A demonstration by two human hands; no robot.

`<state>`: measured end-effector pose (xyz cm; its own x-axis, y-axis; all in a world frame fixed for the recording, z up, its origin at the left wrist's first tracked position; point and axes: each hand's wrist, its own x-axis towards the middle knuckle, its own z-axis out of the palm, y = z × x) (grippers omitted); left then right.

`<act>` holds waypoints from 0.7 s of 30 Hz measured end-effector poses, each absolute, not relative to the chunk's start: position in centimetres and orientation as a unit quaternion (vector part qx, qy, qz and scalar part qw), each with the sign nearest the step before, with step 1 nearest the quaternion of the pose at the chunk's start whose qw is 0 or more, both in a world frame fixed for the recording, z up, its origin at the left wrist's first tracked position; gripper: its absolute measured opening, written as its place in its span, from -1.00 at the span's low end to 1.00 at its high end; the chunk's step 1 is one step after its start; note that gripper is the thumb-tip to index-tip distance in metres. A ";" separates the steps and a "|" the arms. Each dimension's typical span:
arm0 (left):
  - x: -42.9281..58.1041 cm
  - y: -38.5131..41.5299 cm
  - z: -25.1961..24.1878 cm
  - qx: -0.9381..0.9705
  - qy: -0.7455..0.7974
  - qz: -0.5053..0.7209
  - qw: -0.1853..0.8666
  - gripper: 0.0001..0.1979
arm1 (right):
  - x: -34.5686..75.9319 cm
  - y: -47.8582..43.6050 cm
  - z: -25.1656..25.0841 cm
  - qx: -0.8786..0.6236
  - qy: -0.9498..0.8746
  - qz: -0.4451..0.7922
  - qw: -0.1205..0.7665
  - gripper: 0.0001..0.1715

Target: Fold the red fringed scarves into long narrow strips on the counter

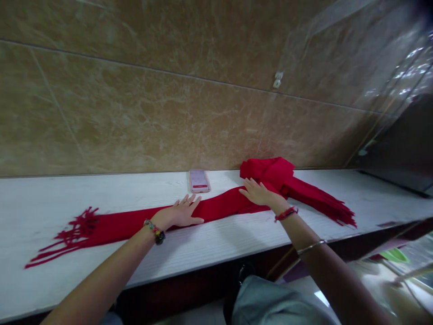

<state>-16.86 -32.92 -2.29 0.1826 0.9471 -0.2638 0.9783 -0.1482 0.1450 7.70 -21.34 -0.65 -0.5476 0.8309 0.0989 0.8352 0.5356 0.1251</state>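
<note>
A long red scarf (219,206) lies along the white tabletop, its left end running out into loose fringe. At the right it is bunched into a folded heap, from which a second fringed end points toward the front right. My left hand (181,213) rests flat on the scarf's middle stretch, fingers spread, a beaded bracelet at the wrist. Farther right, my right hand (259,193) lies palm down on the scarf beside the heap, its fingers extended. A red cord and a metal bangle circle that arm. Neither hand grips the cloth.
A phone (199,180) with its screen lit lies behind the scarf, near the tiled wall (152,117). A small white fitting (278,80) is on the wall. At the right end stands a dark box-like object (402,140). The table's front edge runs below my forearms.
</note>
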 end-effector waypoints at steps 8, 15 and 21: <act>-22.4 -38.0 -1.8 0.779 0.619 -0.038 0.094 -0.33 | -3.8 -27.9 0.6 -0.152 -0.987 0.019 -0.038 -0.44; -25.6 -41.7 -1.9 0.775 0.624 -0.083 0.048 -0.37 | -3.9 -29.4 -2.1 -0.122 -0.991 0.011 -0.057 -0.39; -25.9 -42.2 -2.7 0.802 0.591 -0.088 -0.023 -0.51 | -2.8 -30.1 -3.7 -0.074 -0.992 -0.055 0.084 -0.55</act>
